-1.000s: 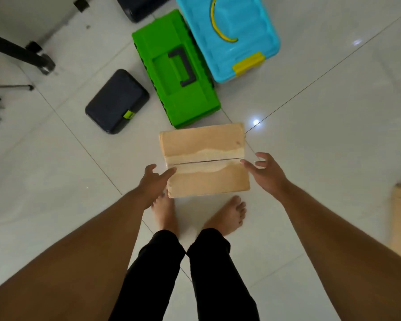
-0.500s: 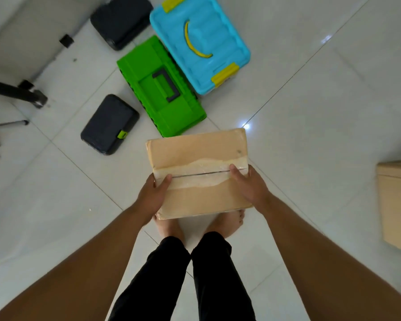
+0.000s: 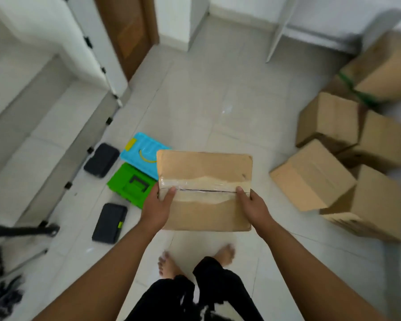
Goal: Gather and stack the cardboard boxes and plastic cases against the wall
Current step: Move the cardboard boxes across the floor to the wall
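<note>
1. Nearest the camera, bare feet [image 3: 195, 260] stand on the pale tiled floor [image 3: 206, 107], below the load.

2. Just above them, a flat brown cardboard box with a taped centre seam [image 3: 204, 167] is held clear of the floor, level and flap-side up. The left hand [image 3: 155, 208] clamps its left edge and the right hand [image 3: 252, 206] its right edge, opposite each other at the seam, which likely keeps the box balanced and the flaps shut.

3. Each thumb lies flat on top; the other fingers curl out of sight beneath, so both hands are pinching the box, not spread.

4. Left of the box, on the floor beside a white step, lie the plastic cases: a dark slim case with a lime latch [image 3: 109, 223], a bright green toolbox with a black handle [image 3: 130, 184], a light-blue lidded bin with yellow clips [image 3: 141, 156] partly hidden behind the held box, and a second dark case [image 3: 101, 163].

5. Farther right, several brown cartons [image 3: 329, 172] sit jumbled near the white wall [image 3: 333, 12], some tilted; this looks like the gathering spot, not yet stacked neatly.
</note>
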{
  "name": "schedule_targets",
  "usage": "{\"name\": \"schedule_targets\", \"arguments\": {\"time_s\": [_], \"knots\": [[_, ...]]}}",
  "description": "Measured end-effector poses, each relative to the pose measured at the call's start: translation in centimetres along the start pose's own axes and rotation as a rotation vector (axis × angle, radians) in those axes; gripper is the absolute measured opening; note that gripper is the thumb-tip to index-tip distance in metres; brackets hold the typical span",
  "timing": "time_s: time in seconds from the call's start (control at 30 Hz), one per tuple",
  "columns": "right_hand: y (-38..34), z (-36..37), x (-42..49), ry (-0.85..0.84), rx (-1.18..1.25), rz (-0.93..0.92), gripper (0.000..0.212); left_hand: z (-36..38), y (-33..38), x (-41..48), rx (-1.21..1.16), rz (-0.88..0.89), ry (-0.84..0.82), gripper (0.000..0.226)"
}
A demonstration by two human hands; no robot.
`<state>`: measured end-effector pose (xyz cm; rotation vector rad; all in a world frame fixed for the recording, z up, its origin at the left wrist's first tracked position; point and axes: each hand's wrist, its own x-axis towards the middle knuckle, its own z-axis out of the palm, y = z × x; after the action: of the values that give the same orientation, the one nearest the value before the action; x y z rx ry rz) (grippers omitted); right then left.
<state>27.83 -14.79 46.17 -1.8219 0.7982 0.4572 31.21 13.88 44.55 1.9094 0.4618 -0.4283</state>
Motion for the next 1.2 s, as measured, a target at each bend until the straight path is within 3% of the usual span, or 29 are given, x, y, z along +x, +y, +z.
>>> {"name": "schedule_targets", "arguments": {"time_s": [0.17, 0.43, 0.73, 0.97, 1.2], "knots": [[-0.2, -7.7, -6.8, 0.156, 0.181, -0.010, 0.046, 3.0, 8.2, -2.8, 0.109, 0.201, -0.141, 0.041], [7.9, -19.3, -13.1, 0.401, 0.334, 0.006, 0.057, 15.3, 15.7, -9.1, 0.216, 0.343, -0.370, 0.041], [20.7, -30.9, -18.3, 0.592, 0.514, 0.118, 0.048, 31.8, 19.3, -16.5, 0.329, 0.414, -0.675, 0.046], [24.5, -35.2, -20.6, 0.719, 0.584, 0.125, 0.038, 39.7, 21.0, -19.5, 0.418, 0.488, -0.763, 0.055], [27.2, -37.7, -19.0, 0.765, 0.622, 0.209, 0.045, 44.9, 22.1, -20.0, 0.488, 0.475, -0.830, 0.051]]}}
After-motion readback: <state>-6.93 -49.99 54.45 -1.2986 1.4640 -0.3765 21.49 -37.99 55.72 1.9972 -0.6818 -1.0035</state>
